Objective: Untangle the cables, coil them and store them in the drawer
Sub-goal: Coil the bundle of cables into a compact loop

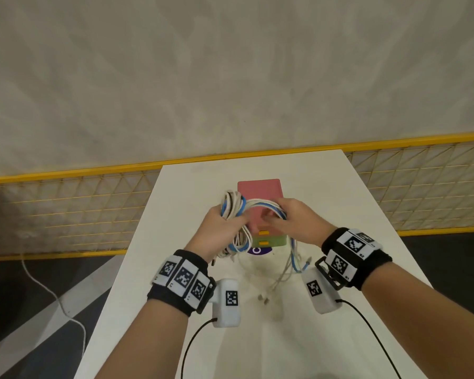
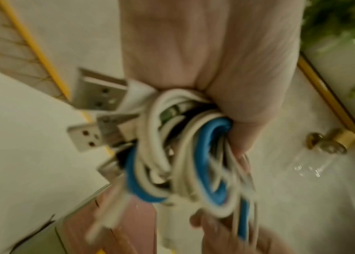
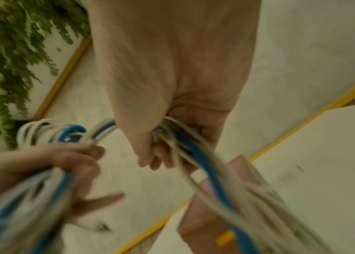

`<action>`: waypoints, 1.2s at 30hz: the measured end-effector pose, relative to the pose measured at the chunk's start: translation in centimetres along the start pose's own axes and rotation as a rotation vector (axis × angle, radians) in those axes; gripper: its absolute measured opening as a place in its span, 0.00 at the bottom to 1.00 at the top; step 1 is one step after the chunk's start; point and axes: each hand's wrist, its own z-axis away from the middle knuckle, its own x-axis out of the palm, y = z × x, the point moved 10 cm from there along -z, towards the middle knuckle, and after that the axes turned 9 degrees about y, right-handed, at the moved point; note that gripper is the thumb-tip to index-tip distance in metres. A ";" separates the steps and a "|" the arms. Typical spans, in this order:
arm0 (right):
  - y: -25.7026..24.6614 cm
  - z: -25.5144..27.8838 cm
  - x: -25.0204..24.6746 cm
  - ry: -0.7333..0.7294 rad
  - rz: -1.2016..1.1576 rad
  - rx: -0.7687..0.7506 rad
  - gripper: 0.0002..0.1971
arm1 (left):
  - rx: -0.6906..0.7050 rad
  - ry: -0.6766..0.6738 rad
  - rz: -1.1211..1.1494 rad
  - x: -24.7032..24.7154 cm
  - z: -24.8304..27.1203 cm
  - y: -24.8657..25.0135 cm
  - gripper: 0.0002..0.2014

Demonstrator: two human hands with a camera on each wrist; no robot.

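Note:
My left hand (image 1: 221, 225) grips a coiled bundle of white and blue cables (image 1: 234, 207) above the white table (image 1: 326, 192). In the left wrist view the bundle (image 2: 185, 159) sits in the fist with several USB plugs (image 2: 98, 92) sticking out. My right hand (image 1: 293, 221) grips the loose strands of the same cables (image 3: 196, 151), which arc from the coil and hang down to the table. Their free ends (image 1: 285, 272) trail on the tabletop. A small drawer unit (image 1: 260, 192), pink on top and green below with orange handles (image 1: 263, 232), stands behind the hands.
A yellow-framed mesh fence (image 1: 66, 209) runs behind the table. A white cord (image 1: 52, 294) lies on the dark floor at left. Black sensor leads (image 1: 192, 343) hang from my wrists. A purple mark (image 1: 257, 251) shows on the table below the unit.

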 end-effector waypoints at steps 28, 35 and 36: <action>-3.1 4.1 3.6 0.018 -0.024 -0.147 0.25 | -0.094 0.428 0.535 -3.3 -1.2 0.4 0.05; 0.2 3.8 4.9 -0.121 0.099 -0.060 0.61 | 0.027 0.444 0.521 -4.7 -1.0 2.1 0.06; -0.5 3.5 4.7 -0.089 0.072 -0.072 0.65 | 0.054 0.432 0.492 -4.6 -0.7 2.5 0.06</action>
